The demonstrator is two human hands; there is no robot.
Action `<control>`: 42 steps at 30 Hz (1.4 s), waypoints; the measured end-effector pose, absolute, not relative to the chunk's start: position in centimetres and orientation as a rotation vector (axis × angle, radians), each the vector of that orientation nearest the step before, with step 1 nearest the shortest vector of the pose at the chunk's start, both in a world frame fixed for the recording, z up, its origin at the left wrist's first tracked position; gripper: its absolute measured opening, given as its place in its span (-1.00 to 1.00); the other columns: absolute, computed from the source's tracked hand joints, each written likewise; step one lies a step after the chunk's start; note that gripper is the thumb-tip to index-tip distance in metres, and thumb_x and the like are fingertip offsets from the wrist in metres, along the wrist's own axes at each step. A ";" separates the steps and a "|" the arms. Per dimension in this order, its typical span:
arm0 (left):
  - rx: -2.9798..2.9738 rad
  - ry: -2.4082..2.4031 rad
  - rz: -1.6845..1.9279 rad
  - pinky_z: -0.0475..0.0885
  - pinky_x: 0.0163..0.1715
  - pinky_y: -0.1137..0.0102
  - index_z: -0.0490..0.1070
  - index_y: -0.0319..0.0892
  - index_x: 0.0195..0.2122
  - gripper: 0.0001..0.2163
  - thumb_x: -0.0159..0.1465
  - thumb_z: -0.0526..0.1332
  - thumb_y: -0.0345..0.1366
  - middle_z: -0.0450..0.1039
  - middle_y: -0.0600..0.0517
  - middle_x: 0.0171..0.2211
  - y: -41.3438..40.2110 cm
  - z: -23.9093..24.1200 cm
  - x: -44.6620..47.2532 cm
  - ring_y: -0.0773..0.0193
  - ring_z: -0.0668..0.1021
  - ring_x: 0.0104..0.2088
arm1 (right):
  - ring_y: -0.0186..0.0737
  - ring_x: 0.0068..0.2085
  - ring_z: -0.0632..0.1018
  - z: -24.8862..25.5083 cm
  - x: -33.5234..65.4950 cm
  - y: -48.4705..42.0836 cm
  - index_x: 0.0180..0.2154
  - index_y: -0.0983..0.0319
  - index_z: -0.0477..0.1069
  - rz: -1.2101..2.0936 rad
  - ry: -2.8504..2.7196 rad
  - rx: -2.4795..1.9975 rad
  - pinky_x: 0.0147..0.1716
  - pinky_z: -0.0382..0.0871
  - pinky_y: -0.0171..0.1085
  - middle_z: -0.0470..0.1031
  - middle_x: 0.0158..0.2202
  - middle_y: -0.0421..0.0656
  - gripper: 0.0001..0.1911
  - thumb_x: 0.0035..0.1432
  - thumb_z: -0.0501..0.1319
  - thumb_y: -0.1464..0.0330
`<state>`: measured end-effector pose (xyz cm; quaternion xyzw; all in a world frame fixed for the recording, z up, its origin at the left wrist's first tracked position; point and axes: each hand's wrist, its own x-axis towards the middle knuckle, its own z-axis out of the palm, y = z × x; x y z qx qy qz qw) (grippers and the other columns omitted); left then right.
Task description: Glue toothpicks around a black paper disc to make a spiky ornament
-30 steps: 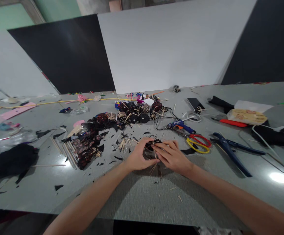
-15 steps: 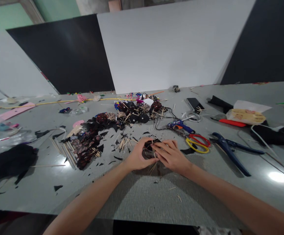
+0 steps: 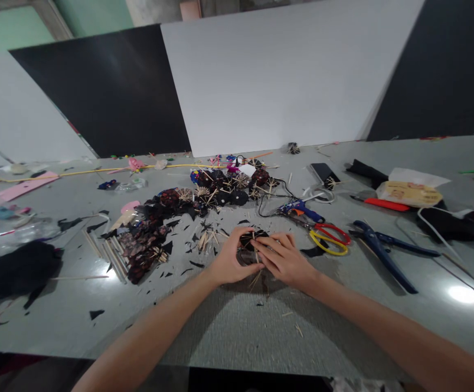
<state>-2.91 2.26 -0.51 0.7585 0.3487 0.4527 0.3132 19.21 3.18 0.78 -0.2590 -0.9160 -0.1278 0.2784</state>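
My left hand (image 3: 231,261) curls its thumb and fingers around the left side of a dark roundish piece with thin wooden sticks (image 3: 247,243). From the right, my right hand (image 3: 283,258) presses its fingertips onto the same piece, partly hiding it. Several thin sticks (image 3: 255,281) poke out below my fingers. Left of my hands lies a small heap of short wooden sticks (image 3: 209,238), with black scraps around it. Beyond them is a cluster of dark balls with sticks radiating out (image 3: 224,188).
To the right are red-and-yellow-handled scissors (image 3: 330,239), a blue glue gun (image 3: 302,210), blue-handled pliers (image 3: 384,256), an orange cutter (image 3: 386,204) and a phone (image 3: 324,172). On the left lie dark patterned fabric (image 3: 141,247), wooden sticks (image 3: 112,258) and black cloth (image 3: 20,272). Panels (image 3: 294,76) stand behind the table.
Almost nothing differs. The view has shifted very slightly, and both hands stay on the dark piece with only a slight finger movement.
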 end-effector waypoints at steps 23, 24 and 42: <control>2.043 0.953 1.161 0.51 0.10 0.05 0.21 -0.03 0.30 -0.28 0.16 0.48 -0.15 0.22 -0.18 0.23 2.2 -0.3 -2.9 -0.08 0.39 0.24 | 0.00 0.12 0.47 0.6 19.3 3.2 0.32 0.23 0.34 -0.317 -2.488 -0.638 0.12 0.34 0.02 0.55 0.12 0.04 -0.54 0.47 0.07 0.41; 2.040 0.947 1.161 0.52 0.09 0.07 0.21 -0.03 0.30 -0.28 0.16 0.48 -0.16 0.22 -0.19 0.23 2.2 -0.2 -2.9 -0.07 0.40 0.23 | 0.00 0.12 0.47 0.6 19.3 3.2 0.33 0.23 0.33 -0.310 -2.486 -0.649 0.11 0.35 0.01 0.56 0.12 0.04 -0.54 0.47 0.06 0.41; 2.052 0.924 1.200 0.41 0.21 -0.07 0.21 -0.03 0.30 -0.27 0.15 0.48 -0.12 0.26 -0.19 0.22 2.5 -0.5 -2.9 -0.10 0.39 0.25 | 0.03 0.06 0.47 0.6 19.3 3.3 0.34 0.19 0.33 -0.262 -2.441 -0.697 0.04 0.37 0.01 0.55 0.11 0.03 -0.52 0.44 0.13 0.37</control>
